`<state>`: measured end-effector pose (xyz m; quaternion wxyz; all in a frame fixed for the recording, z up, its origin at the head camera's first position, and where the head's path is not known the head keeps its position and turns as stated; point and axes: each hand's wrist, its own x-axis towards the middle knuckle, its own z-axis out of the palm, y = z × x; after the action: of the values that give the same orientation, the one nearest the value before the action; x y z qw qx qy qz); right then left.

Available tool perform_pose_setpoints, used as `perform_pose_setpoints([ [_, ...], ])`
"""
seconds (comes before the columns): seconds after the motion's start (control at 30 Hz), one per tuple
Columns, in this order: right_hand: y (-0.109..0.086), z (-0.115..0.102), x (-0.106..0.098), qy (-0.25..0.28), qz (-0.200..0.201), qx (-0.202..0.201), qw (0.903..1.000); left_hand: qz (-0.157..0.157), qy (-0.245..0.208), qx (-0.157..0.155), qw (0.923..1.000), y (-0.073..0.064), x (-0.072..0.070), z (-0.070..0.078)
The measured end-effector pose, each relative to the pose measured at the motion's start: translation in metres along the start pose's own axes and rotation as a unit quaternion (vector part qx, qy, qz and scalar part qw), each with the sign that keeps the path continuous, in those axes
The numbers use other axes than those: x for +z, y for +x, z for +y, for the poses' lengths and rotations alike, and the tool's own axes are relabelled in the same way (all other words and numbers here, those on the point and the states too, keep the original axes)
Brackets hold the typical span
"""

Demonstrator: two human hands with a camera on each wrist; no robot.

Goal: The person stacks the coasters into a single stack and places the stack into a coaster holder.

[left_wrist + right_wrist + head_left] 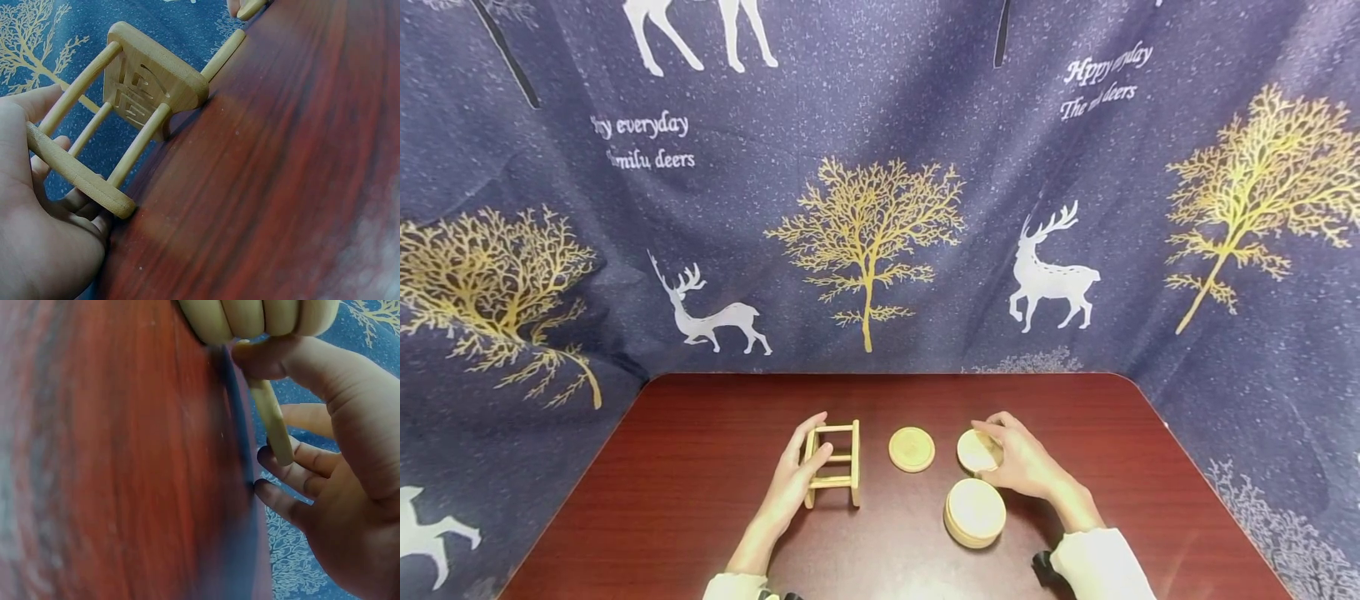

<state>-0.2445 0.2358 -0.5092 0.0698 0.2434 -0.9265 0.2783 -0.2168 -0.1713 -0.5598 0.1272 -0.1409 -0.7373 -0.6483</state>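
On the left of the table my left hand grips one end panel of a small wooden coaster rack, its thumb over the near side. In the left wrist view, rods join the rack's two end panels, and the far panel has cut-out slots. My right hand pinches a round wooden coaster between thumb and fingers. Seen edge-on in the right wrist view, that coaster is tilted. Just nearer than it stands a stack of coasters. Another single coaster lies flat between the hands.
The dark red wooden table has rounded far corners. Behind it hangs a blue cloth printed with deer and golden trees, also falling along both sides.
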Motion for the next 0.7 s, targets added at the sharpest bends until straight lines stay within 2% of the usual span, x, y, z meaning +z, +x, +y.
perform_pose_setpoints([
  [0.1, -0.001, 0.001, -0.001, 0.000, 0.004, 0.003, 1.0000, 0.001, 0.001, 0.000, 1.0000, 0.000, -0.001, -0.004],
  [0.33, -0.002, 0.000, -0.003, 0.003, 0.009, 0.014, 0.9999, 0.002, 0.000, -0.026, 0.9997, -0.001, 0.001, 0.015],
  [0.4, -0.003, 0.000, -0.003, 0.002, 0.010, 0.019, 0.9998, -0.001, 0.000, -0.032, 0.9995, -0.001, 0.001, 0.014],
  [0.47, -0.003, 0.001, -0.004, 0.002, 0.010, 0.026, 0.9996, -0.007, -0.001, -0.044, 0.9990, 0.002, -0.002, -0.002],
  [0.5, -0.004, 0.001, -0.004, 0.002, 0.010, 0.028, 0.9996, -0.011, -0.006, -0.059, 0.9982, 0.002, -0.002, 0.002],
  [0.6, -0.005, 0.002, -0.006, 0.002, 0.013, 0.034, 0.9993, -0.016, -0.014, -0.076, 0.9969, 0.003, -0.001, 0.006],
  [0.63, -0.006, 0.002, -0.006, 0.004, 0.014, 0.036, 0.9992, -0.018, -0.016, -0.063, 0.9977, 0.004, -0.002, -0.001],
  [0.7, -0.006, 0.002, -0.007, 0.006, 0.017, 0.038, 0.9991, -0.018, -0.017, -0.047, 0.9986, 0.002, 0.000, 0.008],
])
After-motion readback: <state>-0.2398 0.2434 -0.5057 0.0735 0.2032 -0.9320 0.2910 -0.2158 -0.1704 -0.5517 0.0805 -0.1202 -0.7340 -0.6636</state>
